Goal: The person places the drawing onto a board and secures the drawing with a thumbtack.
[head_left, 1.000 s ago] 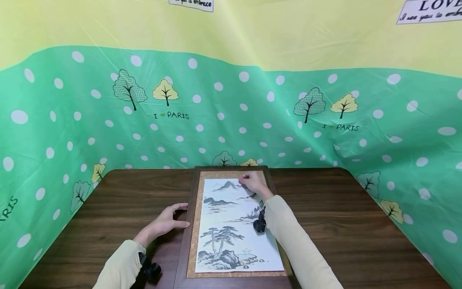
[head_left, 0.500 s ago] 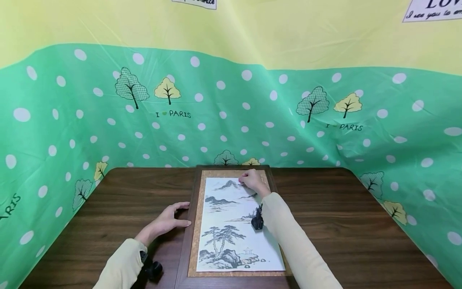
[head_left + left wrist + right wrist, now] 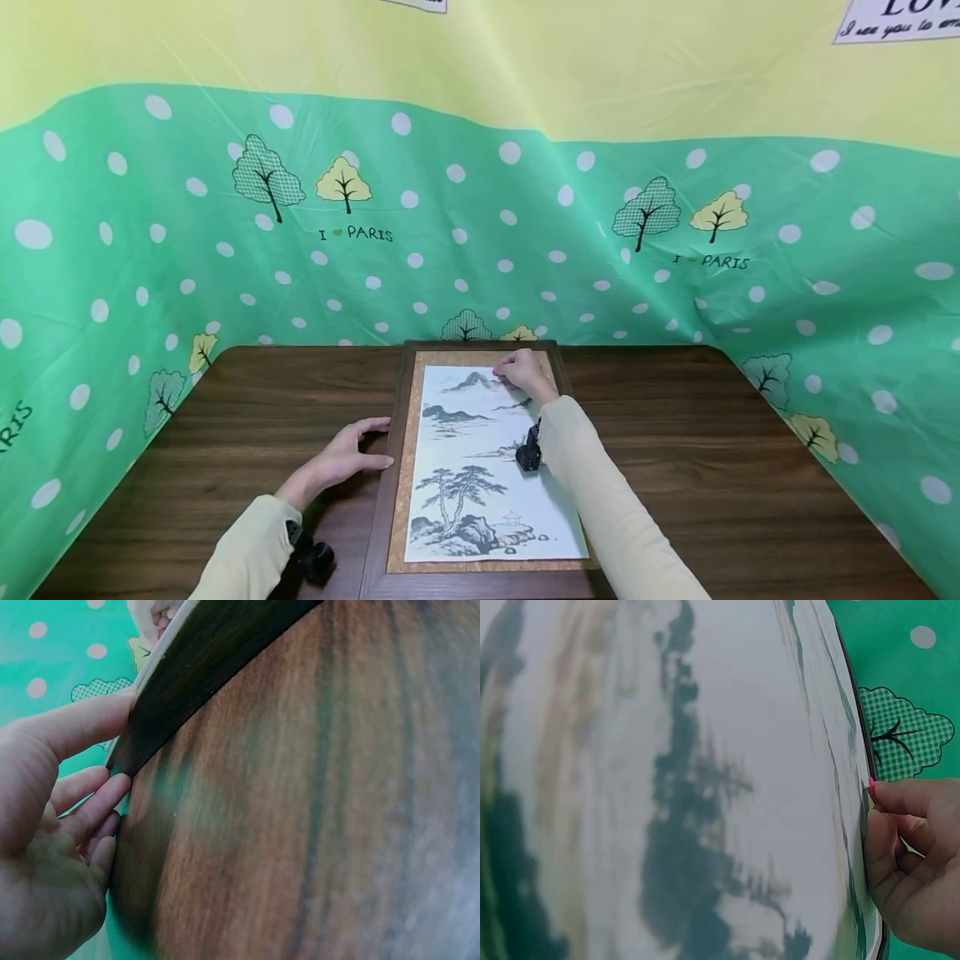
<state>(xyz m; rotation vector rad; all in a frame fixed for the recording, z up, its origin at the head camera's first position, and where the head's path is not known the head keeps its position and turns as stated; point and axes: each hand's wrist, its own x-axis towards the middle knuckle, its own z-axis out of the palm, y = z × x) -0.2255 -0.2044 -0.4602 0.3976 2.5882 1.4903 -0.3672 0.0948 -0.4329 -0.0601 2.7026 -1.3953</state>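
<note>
A sheet of white paper with an ink landscape of mountains, pines and rocks lies on a framed cork board. My right hand reaches over the sheet to its upper part. Between thumb and fingers it pinches a pink push pin, whose needle shows against the paper in the right wrist view. My left hand touches the left side of the brown frame. In the left wrist view, the thumb and fingertips of that hand rest at the frame's edge, not curled round it.
The board lies on a dark wood-grain table and reaches the far table edge. Behind and at both sides hangs a green and yellow cloth with dots and trees. Black wrist cameras sit on both forearms.
The right hand stays near the top of the sheet with the pink push pin, its wrist shifted only slightly. The left hand keeps its place at the frame. The head view moves a little.
</note>
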